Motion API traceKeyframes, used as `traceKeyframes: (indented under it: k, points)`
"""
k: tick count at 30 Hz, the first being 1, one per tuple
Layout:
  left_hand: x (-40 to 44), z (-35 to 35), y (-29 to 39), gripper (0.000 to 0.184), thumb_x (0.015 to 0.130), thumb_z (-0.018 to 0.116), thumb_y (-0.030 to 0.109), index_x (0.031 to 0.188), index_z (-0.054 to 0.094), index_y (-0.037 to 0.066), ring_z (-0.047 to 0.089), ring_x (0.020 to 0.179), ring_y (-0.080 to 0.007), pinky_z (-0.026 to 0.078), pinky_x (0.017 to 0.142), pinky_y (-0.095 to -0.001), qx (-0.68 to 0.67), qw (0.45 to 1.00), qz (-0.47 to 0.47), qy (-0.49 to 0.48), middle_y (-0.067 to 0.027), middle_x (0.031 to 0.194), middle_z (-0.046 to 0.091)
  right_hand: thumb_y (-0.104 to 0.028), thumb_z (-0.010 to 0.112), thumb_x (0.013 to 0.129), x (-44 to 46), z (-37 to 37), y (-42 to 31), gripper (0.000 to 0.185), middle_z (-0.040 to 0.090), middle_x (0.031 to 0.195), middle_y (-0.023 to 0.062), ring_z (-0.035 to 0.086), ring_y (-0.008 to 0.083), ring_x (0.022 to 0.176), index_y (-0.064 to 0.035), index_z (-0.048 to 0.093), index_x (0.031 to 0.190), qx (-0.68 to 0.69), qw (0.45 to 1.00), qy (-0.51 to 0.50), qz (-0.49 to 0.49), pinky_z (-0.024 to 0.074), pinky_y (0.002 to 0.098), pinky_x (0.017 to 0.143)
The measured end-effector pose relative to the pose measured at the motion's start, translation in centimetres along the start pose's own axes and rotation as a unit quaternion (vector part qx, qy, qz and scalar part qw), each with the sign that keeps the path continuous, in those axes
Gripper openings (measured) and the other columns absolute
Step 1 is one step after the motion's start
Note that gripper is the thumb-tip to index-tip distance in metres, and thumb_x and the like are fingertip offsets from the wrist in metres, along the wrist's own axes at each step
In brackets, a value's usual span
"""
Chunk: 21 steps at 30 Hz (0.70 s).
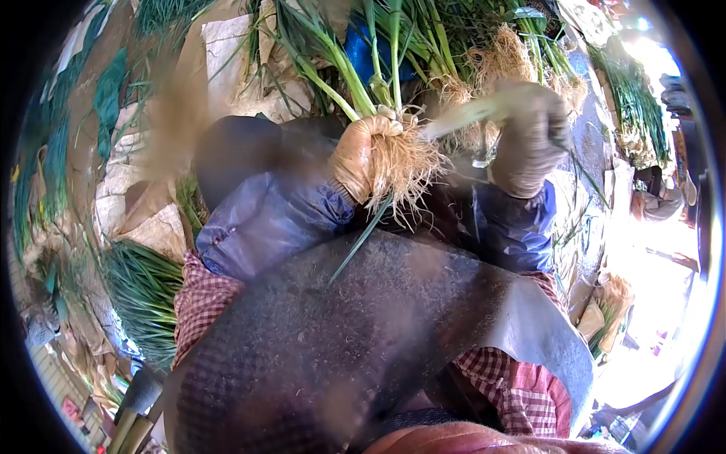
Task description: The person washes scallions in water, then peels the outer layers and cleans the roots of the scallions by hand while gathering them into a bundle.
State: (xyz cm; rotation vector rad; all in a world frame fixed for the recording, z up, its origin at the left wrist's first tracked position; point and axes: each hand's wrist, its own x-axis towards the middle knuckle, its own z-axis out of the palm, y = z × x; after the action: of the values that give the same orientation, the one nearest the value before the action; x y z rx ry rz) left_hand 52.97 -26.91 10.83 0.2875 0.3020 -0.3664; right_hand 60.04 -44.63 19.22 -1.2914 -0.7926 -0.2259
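Note:
My left hand (357,160), in a tan glove, is closed around the base of several green onions (354,79). Their bushy pale roots (408,166) spread out beside the glove, and the green stalks point away from me. Right of the roots, my gloved right hand (531,144) is smeared by motion, with its fingers curled. A long pale-green strip (480,112), looking like a leaf or outer layer, runs from it towards the roots. Whether the strip still joins the bunch, I cannot tell. A loose green leaf (361,240) hangs below the roots over my dark apron (355,318).
More green onions with roots (505,57) lie ahead of my hands. Other green bundles lie at the left (144,295) and far right (635,106). Pale sacking (227,57) covers part of the ground. Blurred spots, perhaps on the lens, veil parts of the view.

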Motion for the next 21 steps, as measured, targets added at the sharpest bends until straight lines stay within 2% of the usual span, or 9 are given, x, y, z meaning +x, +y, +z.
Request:
traceKeyframes:
  k: [2, 3, 6, 9, 11, 13, 15, 19, 21]
  points:
    - [0.0, -0.2, -0.1, 0.014, 0.076, 0.050, 0.005, 0.090, 0.052, 0.003, 0.057, 0.075, -0.0253, 0.052, 0.068, -0.0416, -0.039, 0.998, -0.004, -0.051, -0.0112, 0.088, 0.056, -0.025, 0.057, 0.090, 0.3, -1.6, 0.0, 0.022, 0.067, 0.077, 0.0072, 0.058, 0.0114, 0.055, -0.0040, 0.062, 0.086, -0.063, 0.997, 0.044, 0.010, 0.0470, 0.0230, 0.048]
    - [0.0, -0.1, 0.0, 0.014, 0.074, 0.051, 0.004, 0.088, 0.052, 0.003, 0.056, 0.074, -0.0248, 0.052, 0.068, -0.0402, -0.078, 0.991, -0.007, -0.104, -0.0108, 0.087, 0.055, -0.021, 0.053, 0.091, 0.6, -1.2, 1.1, 0.019, 0.066, 0.078, 0.0065, 0.058, 0.0114, 0.062, -0.0050, 0.061, 0.085, -0.119, 0.983, 0.065, 0.124, 0.0476, 0.0238, 0.056]
    - [-0.2, 0.3, -0.6, 0.012, 0.068, 0.053, -0.001, 0.079, 0.052, 0.003, 0.053, 0.085, -0.0238, 0.049, 0.075, -0.0361, -0.121, 0.974, -0.029, -0.191, -0.0092, 0.090, 0.051, -0.038, 0.059, 0.086, -0.6, 0.3, 4.6, 0.038, 0.060, 0.101, 0.0085, 0.053, 0.0151, 0.093, -0.0087, 0.053, 0.110, 0.048, 0.903, -0.024, 0.426, 0.0436, 0.0409, 0.086]
    - [0.0, 0.4, -1.3, 0.015, 0.065, 0.054, -0.005, 0.078, 0.052, 0.002, 0.053, 0.090, -0.0247, 0.047, 0.085, -0.0344, -0.103, 0.980, -0.017, -0.168, -0.0105, 0.091, 0.051, -0.046, 0.063, 0.081, -3.9, 2.6, 9.2, 0.053, 0.061, 0.108, 0.0109, 0.055, 0.0214, 0.099, -0.0052, 0.057, 0.114, 0.239, 0.844, -0.030, 0.479, 0.0450, 0.0336, 0.087]
    - [-0.4, -0.1, -1.2, 0.016, 0.072, 0.057, -0.005, 0.086, 0.056, 0.004, 0.059, 0.087, -0.0250, 0.048, 0.087, -0.0385, 0.003, 0.997, -0.059, -0.048, -0.0091, 0.089, 0.058, -0.038, 0.064, 0.083, -3.6, 2.8, 9.9, 0.040, 0.065, 0.102, 0.0098, 0.061, 0.0196, 0.091, -0.0053, 0.063, 0.106, 0.289, 0.815, -0.105, 0.492, 0.0485, 0.0306, 0.082]
    - [-0.2, 0.3, -1.6, 0.013, 0.078, 0.059, -0.001, 0.090, 0.056, 0.003, 0.062, 0.078, -0.0243, 0.053, 0.077, -0.0394, 0.061, 0.994, -0.094, -0.008, -0.0106, 0.085, 0.060, -0.023, 0.065, 0.084, -4.0, 1.7, 10.4, 0.028, 0.067, 0.097, 0.0092, 0.064, 0.0170, 0.079, -0.0062, 0.063, 0.106, -0.169, 0.928, -0.164, 0.288, 0.0515, 0.0269, 0.072]
    - [0.5, -0.8, -2.1, 0.012, 0.080, 0.058, 0.000, 0.092, 0.056, 0.001, 0.062, 0.073, -0.0237, 0.054, 0.070, -0.0367, 0.105, 0.987, -0.119, 0.026, -0.0121, 0.084, 0.060, -0.004, 0.062, 0.082, -4.2, 2.4, 10.9, 0.017, 0.066, 0.082, 0.0090, 0.062, 0.0159, 0.063, 0.0021, 0.060, 0.098, 0.001, 0.927, 0.151, 0.345, 0.0528, 0.0264, 0.056]
    - [0.1, 0.4, -1.4, 0.026, 0.077, 0.052, -0.001, 0.103, 0.055, 0.000, 0.059, 0.082, -0.0230, 0.053, 0.071, -0.0405, 0.034, 0.992, -0.107, 0.058, -0.0147, 0.094, 0.060, -0.018, 0.061, 0.087, -3.2, 2.7, 8.2, 0.020, 0.065, 0.081, 0.0085, 0.060, 0.0160, 0.062, -0.0017, 0.061, 0.099, 0.226, 0.852, 0.157, 0.447, 0.0496, 0.0270, 0.052]
    - [0.1, -0.2, -0.8, 0.026, 0.076, 0.053, 0.001, 0.102, 0.056, 0.002, 0.059, 0.082, -0.0227, 0.053, 0.070, -0.0394, 0.022, 0.996, -0.085, -0.003, -0.0143, 0.096, 0.060, -0.026, 0.058, 0.089, -3.3, 1.7, 9.2, 0.029, 0.065, 0.083, 0.0102, 0.059, 0.0162, 0.061, 0.0000, 0.060, 0.101, 0.168, 0.856, 0.166, 0.460, 0.0499, 0.0264, 0.054]
